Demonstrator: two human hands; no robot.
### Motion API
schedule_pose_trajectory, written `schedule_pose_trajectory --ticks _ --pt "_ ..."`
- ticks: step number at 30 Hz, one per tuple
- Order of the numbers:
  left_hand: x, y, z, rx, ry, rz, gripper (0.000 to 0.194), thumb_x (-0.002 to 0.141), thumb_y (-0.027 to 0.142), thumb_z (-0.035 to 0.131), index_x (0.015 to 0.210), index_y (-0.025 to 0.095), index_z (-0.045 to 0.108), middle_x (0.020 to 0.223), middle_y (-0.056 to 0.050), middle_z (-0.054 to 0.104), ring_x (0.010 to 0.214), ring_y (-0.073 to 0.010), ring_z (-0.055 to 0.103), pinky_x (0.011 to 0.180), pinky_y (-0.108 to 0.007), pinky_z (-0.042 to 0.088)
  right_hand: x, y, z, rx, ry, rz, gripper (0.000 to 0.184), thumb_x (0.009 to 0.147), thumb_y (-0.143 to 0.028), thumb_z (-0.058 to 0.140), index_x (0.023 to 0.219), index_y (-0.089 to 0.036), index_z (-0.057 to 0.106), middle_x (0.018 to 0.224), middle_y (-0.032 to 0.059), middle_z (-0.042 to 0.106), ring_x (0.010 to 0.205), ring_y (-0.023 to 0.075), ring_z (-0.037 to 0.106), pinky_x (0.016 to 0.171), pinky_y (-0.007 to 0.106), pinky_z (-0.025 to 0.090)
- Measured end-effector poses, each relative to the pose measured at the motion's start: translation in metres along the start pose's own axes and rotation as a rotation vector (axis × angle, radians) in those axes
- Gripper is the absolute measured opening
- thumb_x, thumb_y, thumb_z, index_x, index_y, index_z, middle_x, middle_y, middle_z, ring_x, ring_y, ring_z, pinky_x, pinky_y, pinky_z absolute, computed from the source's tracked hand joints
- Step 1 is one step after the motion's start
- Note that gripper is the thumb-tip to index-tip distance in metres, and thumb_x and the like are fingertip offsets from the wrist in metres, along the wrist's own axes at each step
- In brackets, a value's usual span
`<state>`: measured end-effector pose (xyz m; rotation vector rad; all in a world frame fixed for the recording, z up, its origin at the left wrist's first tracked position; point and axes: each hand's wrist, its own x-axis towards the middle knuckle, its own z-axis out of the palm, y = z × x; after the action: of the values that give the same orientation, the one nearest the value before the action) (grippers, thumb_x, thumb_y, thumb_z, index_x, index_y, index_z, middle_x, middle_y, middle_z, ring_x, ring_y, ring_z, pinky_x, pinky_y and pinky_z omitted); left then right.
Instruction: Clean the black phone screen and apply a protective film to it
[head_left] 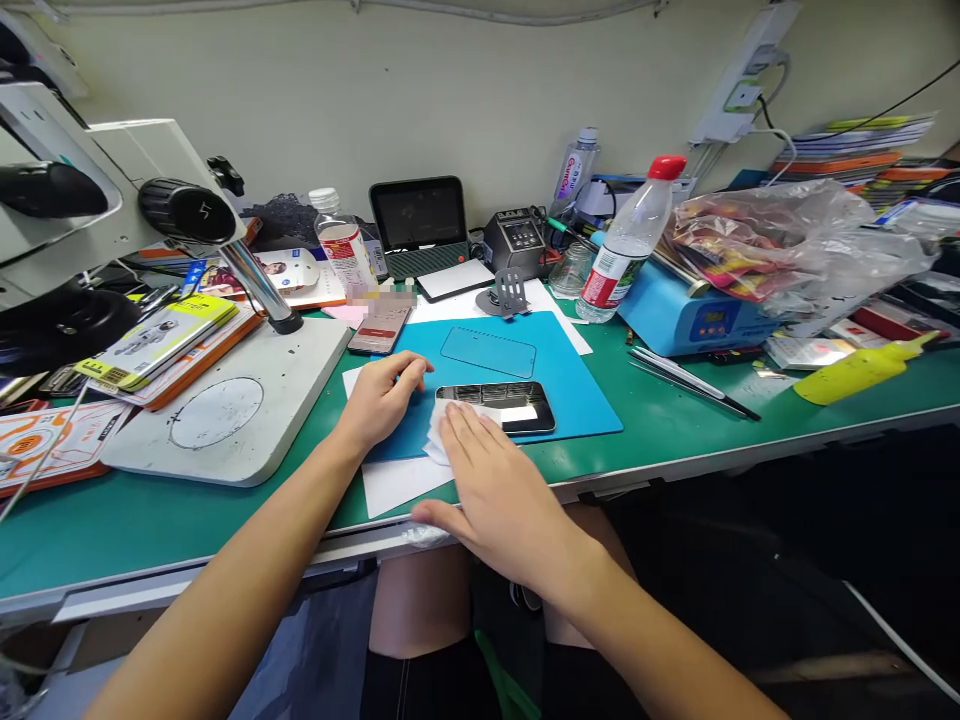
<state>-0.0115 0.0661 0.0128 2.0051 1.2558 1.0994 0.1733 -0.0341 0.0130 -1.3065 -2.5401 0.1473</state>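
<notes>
A smartphone (529, 408) with a black glossy screen lies flat on a blue mat (581, 385), its left end covered. Over that end my right hand (499, 490) presses a folded white wipe (438, 440), fingers stretched out flat on it and thumb apart. My left hand (384, 398) rests at the mat's left side, closed in a loose curl with the thumb against the index finger; no object shows in it. Just beyond the smartphone a clear screen-shaped sheet (489, 353) lies on the mat. Another phone (382, 325), screen lit, lies past my left hand.
A microscope stand (247, 400) fills the left side. Behind the mat are a milky bottle (345, 245) and a dark device (420, 220). To the right stand a red-capped bottle (626, 245), a blue machine (675, 310), tweezers (694, 383) and a yellow squeeze bottle (851, 375).
</notes>
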Motion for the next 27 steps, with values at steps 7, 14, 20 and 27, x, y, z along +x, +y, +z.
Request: schedule_pose_trajectory --ticks 7,14,20,27 --pt "0.004 0.0 0.0 -0.04 0.019 -0.003 0.033 0.1 0.037 0.042 0.086 0.019 0.066 0.071 0.0 0.063 0.069 -0.0159 0.058 0.07 -0.028 0.043 0.023 0.008 -0.003 -0.044 -0.028 0.049 0.084 0.099 -0.065 0.031 0.15 0.001 0.041 0.158 0.024 0.038 0.149 0.0333 0.033 0.122 0.052 0.027" --pt "0.0 -0.005 -0.001 -0.06 0.028 -0.009 0.035 0.101 0.04 0.041 0.09 0.019 0.067 0.071 0.0 0.063 0.07 -0.016 0.058 0.07 -0.027 0.044 0.021 -0.013 0.006 -0.138 0.031 0.022 0.082 0.099 -0.064 0.035 0.148 0.001 0.042 0.155 0.0245 0.042 0.148 0.0333 0.034 0.124 0.056 0.018" --pt "0.003 -0.005 0.0 -0.05 0.019 -0.01 0.037 0.1 0.042 0.041 0.089 0.019 0.067 0.072 0.0 0.064 0.07 -0.0163 0.058 0.069 -0.028 0.044 0.018 -0.001 0.003 -0.109 0.015 0.032 0.08 0.1 -0.064 0.031 0.149 -0.002 0.042 0.157 0.0211 0.041 0.148 0.031 0.035 0.122 0.057 0.023" --pt "0.0 -0.005 -0.001 -0.044 0.019 -0.046 0.038 0.1 0.044 0.04 0.093 0.019 0.067 0.073 -0.001 0.064 0.071 -0.0168 0.059 0.07 -0.028 0.045 0.025 -0.007 0.006 -0.067 0.041 0.071 0.08 0.1 -0.063 0.033 0.151 -0.001 0.039 0.158 0.0216 0.039 0.15 0.0311 0.031 0.122 0.058 0.022"
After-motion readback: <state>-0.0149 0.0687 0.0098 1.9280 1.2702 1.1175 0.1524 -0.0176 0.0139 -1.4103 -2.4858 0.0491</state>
